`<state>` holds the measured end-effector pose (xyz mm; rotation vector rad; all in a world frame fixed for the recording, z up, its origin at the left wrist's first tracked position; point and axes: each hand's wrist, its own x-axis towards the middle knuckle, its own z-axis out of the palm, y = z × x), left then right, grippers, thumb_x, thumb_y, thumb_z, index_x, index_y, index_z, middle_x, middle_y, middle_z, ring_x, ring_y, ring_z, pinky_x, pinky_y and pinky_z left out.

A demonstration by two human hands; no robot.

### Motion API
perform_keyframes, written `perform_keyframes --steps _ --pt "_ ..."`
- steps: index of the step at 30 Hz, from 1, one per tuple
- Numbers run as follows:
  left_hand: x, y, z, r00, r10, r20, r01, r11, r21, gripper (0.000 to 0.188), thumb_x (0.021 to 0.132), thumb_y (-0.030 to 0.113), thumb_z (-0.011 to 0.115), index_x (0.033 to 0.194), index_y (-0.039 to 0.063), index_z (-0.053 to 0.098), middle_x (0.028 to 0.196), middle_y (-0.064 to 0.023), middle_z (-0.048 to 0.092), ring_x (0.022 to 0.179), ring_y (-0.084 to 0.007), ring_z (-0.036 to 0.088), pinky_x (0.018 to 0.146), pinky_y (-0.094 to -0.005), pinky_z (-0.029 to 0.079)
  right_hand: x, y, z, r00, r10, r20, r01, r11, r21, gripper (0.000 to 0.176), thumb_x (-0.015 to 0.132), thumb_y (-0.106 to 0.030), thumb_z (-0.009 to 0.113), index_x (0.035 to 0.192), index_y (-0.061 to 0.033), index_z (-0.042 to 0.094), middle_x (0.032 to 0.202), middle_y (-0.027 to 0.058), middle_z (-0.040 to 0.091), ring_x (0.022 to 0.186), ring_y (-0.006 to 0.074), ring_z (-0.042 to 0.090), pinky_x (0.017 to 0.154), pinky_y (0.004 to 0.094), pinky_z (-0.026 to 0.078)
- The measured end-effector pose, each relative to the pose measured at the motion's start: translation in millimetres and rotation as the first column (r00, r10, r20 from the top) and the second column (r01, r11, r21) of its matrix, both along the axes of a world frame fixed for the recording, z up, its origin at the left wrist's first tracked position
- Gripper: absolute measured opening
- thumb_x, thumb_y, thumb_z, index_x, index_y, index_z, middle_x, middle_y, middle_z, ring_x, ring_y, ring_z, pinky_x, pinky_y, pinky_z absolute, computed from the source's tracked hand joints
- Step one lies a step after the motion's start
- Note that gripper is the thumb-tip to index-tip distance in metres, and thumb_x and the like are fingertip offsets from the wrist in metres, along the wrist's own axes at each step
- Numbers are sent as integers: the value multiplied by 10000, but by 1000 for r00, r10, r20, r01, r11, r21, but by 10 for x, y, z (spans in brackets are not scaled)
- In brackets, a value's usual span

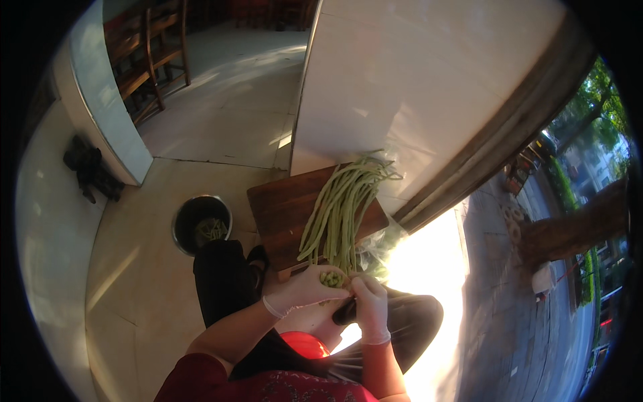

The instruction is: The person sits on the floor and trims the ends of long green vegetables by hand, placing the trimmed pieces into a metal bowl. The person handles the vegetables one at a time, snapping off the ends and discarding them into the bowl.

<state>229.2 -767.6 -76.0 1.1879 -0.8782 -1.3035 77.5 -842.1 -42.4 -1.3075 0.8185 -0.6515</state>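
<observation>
My left hand [312, 289], in a thin pale glove, is closed around a bundle of green bean pieces [331, 279] whose cut or snapped ends face up. Fingertips of my right hand [370, 305], gloved too, meet those of the left, pinching at what looks like a bean; the exact hold is too small to see. Just beyond both hands, a heap of long green yardlong beans [341, 211] lies across a low wooden stool or small table [281, 201]. Some beans hang over its near and far edges.
A metal pot [177, 228] with some bean scraps stands on the tiled floor, left of the wooden top. Clear plastic bags [384, 246] lie at its right. A white wall [402, 85] rises behind. Part of something red [306, 344] shows between my legs. Wooden chairs [150, 60] stand far left.
</observation>
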Motion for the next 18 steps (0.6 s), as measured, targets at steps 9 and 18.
perform_keyframes --steps 9,18 --pt "-59 -21 -132 995 21 100 -30 996 85 354 770 232 780 1043 32 674 874 -44 679 785 -96 621 703 -249 504 -11 -30 -240 999 -46 -7 45 995 -85 250 952 -166 577 1013 63 654 818 49 636 736 103 570 690 223 450" --pt "-152 20 -30 970 242 27 -239 969 -69 185 823 115 698 970 16 644 770 -59 645 659 -113 616 589 -251 493 -76 -190 -537 860 -313 402 -107 660 744 211 980 -171 541 883 9 597 735 33 552 671 146 497 731 298 457"
